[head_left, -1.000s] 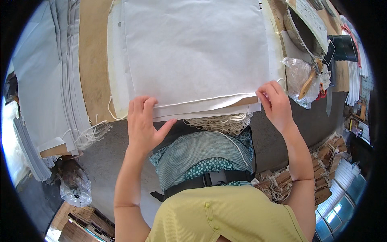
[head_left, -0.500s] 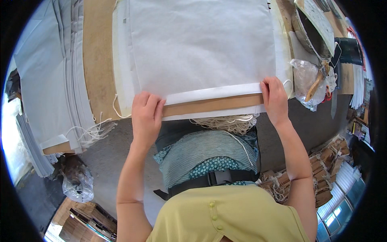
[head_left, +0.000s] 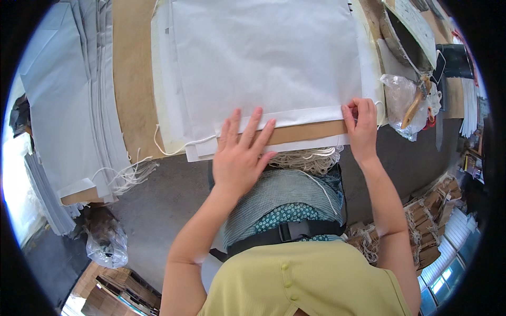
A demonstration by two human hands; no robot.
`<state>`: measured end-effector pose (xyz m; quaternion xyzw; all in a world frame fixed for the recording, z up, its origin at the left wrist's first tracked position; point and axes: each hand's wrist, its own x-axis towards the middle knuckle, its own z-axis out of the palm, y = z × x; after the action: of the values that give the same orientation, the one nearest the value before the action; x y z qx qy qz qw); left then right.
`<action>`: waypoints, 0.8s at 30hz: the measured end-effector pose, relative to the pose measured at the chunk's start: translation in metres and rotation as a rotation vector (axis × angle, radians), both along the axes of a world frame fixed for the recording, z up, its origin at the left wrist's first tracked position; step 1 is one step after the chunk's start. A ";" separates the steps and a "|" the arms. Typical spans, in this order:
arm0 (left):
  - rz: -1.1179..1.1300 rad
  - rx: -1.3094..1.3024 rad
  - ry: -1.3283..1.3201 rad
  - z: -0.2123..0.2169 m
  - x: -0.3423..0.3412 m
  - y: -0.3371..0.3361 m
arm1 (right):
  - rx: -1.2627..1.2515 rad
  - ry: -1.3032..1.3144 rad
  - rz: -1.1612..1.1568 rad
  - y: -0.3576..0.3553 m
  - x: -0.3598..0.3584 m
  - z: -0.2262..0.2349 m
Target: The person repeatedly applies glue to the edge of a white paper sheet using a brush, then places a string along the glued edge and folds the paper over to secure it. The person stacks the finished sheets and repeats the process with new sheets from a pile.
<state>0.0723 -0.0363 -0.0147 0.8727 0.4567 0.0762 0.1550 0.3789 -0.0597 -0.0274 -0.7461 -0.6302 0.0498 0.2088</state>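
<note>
- Paper sheet (head_left: 269,63), large and white: lies flat mid-tabletop (head_left: 134,79), its turned-up strip (head_left: 311,115) running along the near edge.
- Change over the last half second: left hand (head_left: 235,164) has let go of the strip's left end and moved inward; now laid flat across the strip, fingers spread, grasping nothing.
- Right hand (head_left: 362,129): at the strip's right end throughout, thumb and curled fingers apparently pinching the paper.
- Meaning (judgement): strip is down, and the work has gone from turning the fold to pressing it.
- White cord (head_left: 197,141): comes in from the left and disappears by the left hand. A second ago it lay bare along the sheet; now mostly covered, presumably by the fold.
- Brown strip (head_left: 311,131): exposed just nearer than the fold. Cord bundle (head_left: 311,159) sits below the near edge.
- Containers: clear bag (head_left: 396,94) at the near right corner, wooden-handled brush (head_left: 412,110) in or against it, cannot tell which. Round container (head_left: 392,39) toward the right edge, inside too dark to read. Floor bag (head_left: 107,247), lower left, dark contents unidentified.
</note>
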 end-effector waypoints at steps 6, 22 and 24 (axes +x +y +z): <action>0.017 0.062 0.047 0.002 -0.003 0.000 | -0.012 -0.107 0.423 -0.022 -0.085 0.011; 0.944 -0.876 -0.982 0.027 -0.093 0.019 | -0.151 0.990 -0.331 -0.008 0.028 0.026; 0.846 -0.843 -0.755 0.058 -0.110 0.028 | -0.289 0.817 -0.208 -0.011 0.025 0.018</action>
<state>-0.0372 -0.0083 0.0433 0.4001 0.6622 0.2440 0.5846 0.4037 -0.0707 -0.0091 -0.7462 -0.4040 0.4070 0.3381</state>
